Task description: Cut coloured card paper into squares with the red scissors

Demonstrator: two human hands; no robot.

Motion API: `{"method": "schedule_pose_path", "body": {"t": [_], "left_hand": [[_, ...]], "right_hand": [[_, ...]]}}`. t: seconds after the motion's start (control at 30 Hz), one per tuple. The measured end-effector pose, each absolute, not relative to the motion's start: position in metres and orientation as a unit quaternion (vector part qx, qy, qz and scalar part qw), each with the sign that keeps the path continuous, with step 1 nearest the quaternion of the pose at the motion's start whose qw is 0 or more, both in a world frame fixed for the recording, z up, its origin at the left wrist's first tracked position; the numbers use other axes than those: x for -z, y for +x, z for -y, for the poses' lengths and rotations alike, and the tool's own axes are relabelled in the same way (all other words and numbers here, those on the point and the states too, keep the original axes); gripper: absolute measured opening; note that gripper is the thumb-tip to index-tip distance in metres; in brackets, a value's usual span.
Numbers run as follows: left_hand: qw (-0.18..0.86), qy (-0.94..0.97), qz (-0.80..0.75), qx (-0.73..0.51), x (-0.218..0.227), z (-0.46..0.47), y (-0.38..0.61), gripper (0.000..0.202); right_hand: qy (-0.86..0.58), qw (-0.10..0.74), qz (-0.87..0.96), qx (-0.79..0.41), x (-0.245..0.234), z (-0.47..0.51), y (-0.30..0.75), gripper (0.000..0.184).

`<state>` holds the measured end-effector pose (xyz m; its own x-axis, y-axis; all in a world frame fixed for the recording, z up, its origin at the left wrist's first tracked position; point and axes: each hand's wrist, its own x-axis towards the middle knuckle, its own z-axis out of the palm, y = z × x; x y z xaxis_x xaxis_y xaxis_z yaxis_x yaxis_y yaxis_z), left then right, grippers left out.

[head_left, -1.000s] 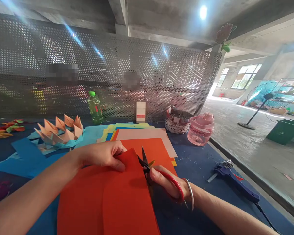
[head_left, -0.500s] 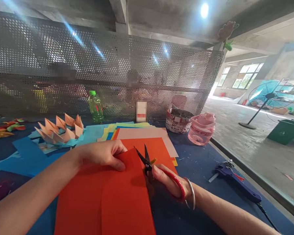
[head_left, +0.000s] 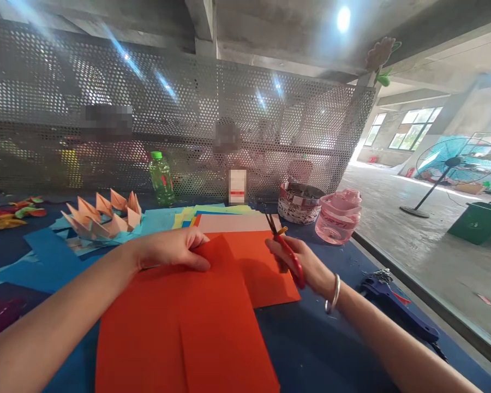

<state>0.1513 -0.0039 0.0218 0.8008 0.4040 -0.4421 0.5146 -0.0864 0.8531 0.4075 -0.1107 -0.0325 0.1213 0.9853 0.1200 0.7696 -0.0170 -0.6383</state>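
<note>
My left hand (head_left: 169, 248) presses flat on the far edge of a folded red paper sheet (head_left: 188, 327) lying on the blue table (head_left: 323, 338). My right hand (head_left: 300, 259) grips red-handled scissors (head_left: 284, 248), blades nearly closed and pointing away, lifted over another red sheet (head_left: 262, 267) to the right of the folded one. A silver bangle (head_left: 333, 295) circles my right wrist.
A stack of coloured papers (head_left: 225, 218) lies behind the red sheets. Folded paper crowns (head_left: 102, 215) sit at left, a green bottle (head_left: 161, 177), a woven basket (head_left: 298, 202) and a pink jar (head_left: 339, 215) at the back, a blue glue gun (head_left: 396, 308) at right. A perforated metal screen (head_left: 147, 109) backs the table.
My right hand has pulled the scissors off the folded red sheet's edge and moved them up and to the right. The left hand stays pressed on the sheet.
</note>
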Motion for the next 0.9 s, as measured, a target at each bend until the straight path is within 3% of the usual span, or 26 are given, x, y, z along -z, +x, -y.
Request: {"method": "schedule_pose_path", "body": {"t": [0.13, 0.27, 0.37, 0.47, 0.53, 0.63, 0.9], "left_hand": [[0.526, 0.769, -0.364, 0.009, -0.013, -0.016, 0.145, 0.017], [0.478, 0.785, -0.393, -0.023, -0.007, -0.028, 0.143, 0.009], [0.447, 0.793, -0.412, -0.045, -0.006, -0.027, 0.145, 0.011], [0.431, 0.797, -0.418, -0.066, -0.005, -0.022, 0.150, 0.015], [0.428, 0.797, -0.418, -0.078, -0.005, -0.018, 0.154, 0.020], [0.434, 0.792, -0.420, -0.088, -0.003, -0.015, 0.157, 0.026], [0.527, 0.768, -0.364, -0.012, -0.003, -0.024, 0.145, 0.020]], "right_hand": [[-0.778, 0.181, 0.600, -0.045, 0.036, 0.101, 0.442, 0.016], [-0.810, 0.100, 0.577, 0.009, 0.042, 0.100, 0.461, 0.015], [-0.806, 0.089, 0.583, 0.047, 0.037, 0.104, 0.453, 0.019], [-0.758, 0.135, 0.635, 0.056, 0.034, 0.111, 0.427, 0.027], [-0.672, 0.248, 0.693, -0.079, 0.039, 0.116, 0.405, 0.031], [-0.610, 0.303, 0.692, -0.239, 0.051, 0.120, 0.382, 0.036], [-0.614, 0.375, 0.632, -0.287, 0.072, 0.106, 0.397, 0.033]]}}
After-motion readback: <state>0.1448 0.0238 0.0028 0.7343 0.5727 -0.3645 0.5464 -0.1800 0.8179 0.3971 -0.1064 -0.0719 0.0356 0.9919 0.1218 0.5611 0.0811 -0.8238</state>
